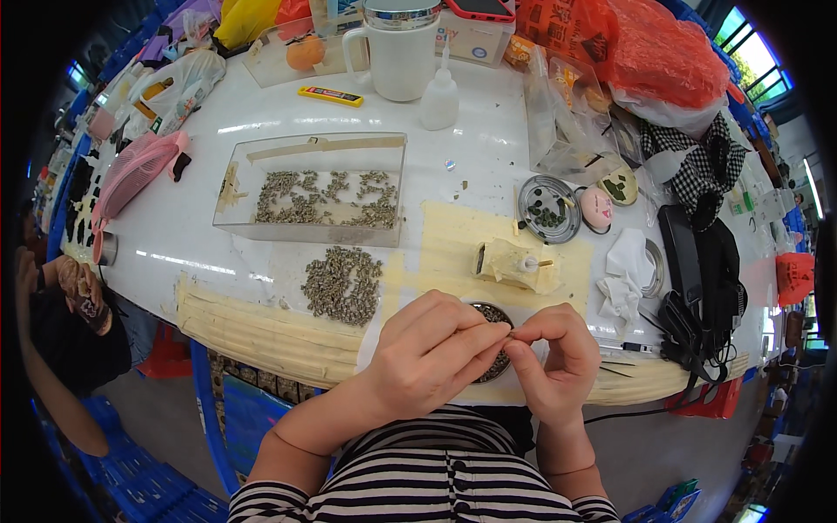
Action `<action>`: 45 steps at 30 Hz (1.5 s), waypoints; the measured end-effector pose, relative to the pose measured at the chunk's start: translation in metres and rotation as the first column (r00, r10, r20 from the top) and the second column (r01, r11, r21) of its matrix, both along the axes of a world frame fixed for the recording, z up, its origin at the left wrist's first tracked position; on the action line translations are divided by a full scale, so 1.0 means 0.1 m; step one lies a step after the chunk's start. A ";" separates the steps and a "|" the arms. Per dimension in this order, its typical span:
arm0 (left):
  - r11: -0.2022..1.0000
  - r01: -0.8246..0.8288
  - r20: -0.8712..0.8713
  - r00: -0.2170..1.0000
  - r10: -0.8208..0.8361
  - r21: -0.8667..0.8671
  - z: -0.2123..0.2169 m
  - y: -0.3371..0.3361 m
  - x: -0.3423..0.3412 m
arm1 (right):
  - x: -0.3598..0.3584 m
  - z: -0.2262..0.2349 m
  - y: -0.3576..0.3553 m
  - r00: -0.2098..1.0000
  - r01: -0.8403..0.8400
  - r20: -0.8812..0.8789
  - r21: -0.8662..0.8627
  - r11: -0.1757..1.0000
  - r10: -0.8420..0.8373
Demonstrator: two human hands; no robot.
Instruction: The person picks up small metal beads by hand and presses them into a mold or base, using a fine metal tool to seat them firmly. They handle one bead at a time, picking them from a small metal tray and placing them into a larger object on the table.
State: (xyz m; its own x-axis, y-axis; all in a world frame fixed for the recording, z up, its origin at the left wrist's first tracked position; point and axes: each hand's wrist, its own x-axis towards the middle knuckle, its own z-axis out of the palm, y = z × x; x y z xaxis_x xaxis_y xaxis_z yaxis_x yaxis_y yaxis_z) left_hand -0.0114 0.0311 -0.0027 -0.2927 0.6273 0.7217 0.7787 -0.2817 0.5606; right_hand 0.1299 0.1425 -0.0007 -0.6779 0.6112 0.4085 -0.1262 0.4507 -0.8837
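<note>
My left hand (434,356) and my right hand (554,359) meet at the fingertips near the table's front edge. Both are closed in a pinch, and whatever lies between the fingers is too small to make out. Right under them is a round dish (488,303) of small dark metallic pieces, partly covered by my fingers. A loose pile of similar small grey pieces (343,286) lies left of my hands. Just beyond them stands a block wrapped in cream tape (514,266), with a thin stick on it.
A clear plastic box (314,234) holding more pieces stands behind the pile. Farther back are a white mug (401,61), a squeeze bottle (439,100) and a yellow cutter (330,96). To the right are a round tin (573,225), crumpled tissue (621,288) and black straps (689,322). Another person's hand (83,288) shows at left.
</note>
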 end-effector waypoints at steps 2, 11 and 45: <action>1.000 -0.004 0.001 1.000 0.004 -0.007 0.00 0.00 0.00 | 0.00 0.01 0.00 0.999 0.019 -0.028 0.070 0.997 -0.017; 0.999 -0.034 0.053 0.998 0.034 -0.003 0.01 0.01 0.01 | -0.01 0.02 0.00 0.999 0.050 -0.006 0.256 0.965 -0.050; 1.000 -0.011 0.044 0.999 0.011 -0.005 -0.01 -0.01 0.00 | 0.02 0.02 0.00 0.997 0.062 -0.061 0.352 0.934 -0.043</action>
